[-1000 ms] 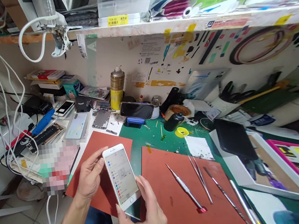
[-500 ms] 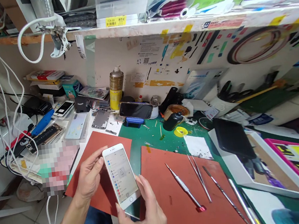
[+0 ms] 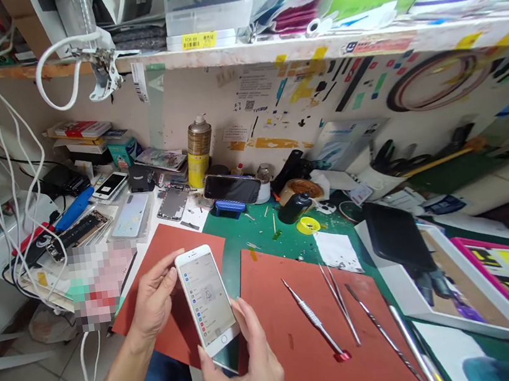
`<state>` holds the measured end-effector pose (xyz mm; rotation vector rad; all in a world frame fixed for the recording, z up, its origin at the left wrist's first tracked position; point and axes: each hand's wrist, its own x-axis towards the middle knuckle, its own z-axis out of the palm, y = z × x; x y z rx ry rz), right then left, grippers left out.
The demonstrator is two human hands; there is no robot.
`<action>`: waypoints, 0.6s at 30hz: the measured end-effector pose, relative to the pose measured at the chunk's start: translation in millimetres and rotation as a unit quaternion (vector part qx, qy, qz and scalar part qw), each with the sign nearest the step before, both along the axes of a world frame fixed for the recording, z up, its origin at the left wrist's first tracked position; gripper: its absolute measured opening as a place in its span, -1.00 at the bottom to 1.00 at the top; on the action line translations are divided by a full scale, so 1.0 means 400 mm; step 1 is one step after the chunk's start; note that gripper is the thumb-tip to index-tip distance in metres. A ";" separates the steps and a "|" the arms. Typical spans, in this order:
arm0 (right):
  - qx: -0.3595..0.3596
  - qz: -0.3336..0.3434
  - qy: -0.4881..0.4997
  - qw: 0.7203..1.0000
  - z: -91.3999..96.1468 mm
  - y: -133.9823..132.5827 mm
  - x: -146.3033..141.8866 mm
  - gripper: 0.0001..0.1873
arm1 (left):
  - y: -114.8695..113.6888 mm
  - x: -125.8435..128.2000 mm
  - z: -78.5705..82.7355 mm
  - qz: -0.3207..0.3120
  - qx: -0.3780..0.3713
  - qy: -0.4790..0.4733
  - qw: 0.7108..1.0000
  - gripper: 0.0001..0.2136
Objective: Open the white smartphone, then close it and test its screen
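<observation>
A white smartphone (image 3: 207,300) with its screen lit is held up over the gap between two reddish-brown mats. A list menu with a grey bell pop-up shows on the display. My left hand (image 3: 154,300) grips the phone's upper left edge, thumb along its side. With thumb and fingers, my right hand (image 3: 251,362) holds the lower right edge and bottom corner. On the right mat (image 3: 297,335) lie a screwdriver (image 3: 316,320) with a red end, tweezers (image 3: 339,304) and a thin metal pry tool (image 3: 386,335).
A dark-screened phone (image 3: 232,188) rests on a blue stand at the back, beside a yellow spray can (image 3: 198,151). Phone parts and a blue-handled tool (image 3: 74,209) lie left. A white tray (image 3: 480,304) stands right. Above runs a loaded shelf (image 3: 292,48); white cables (image 3: 6,123) hang left.
The whole view has shifted very slightly. Both hands keep the same hold on the phone, and its screen looks the same.
</observation>
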<state>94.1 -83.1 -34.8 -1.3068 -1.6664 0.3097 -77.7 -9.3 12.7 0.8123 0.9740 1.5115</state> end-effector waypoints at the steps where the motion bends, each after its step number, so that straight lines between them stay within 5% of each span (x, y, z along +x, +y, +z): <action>1: -0.004 0.001 0.000 1.000 0.000 -0.001 0.000 -0.07 | 0.000 0.000 0.000 0.000 0.002 0.002 1.000 -0.67; 12: -0.014 0.012 0.005 1.000 -0.005 -0.002 0.002 -0.06 | 0.000 -0.004 -0.010 0.004 0.019 0.026 0.999 -0.66; 18: -0.025 -0.002 0.043 0.999 0.018 0.005 -0.011 -0.11 | -0.001 0.004 0.004 -0.049 -0.012 -0.049 0.998 -0.60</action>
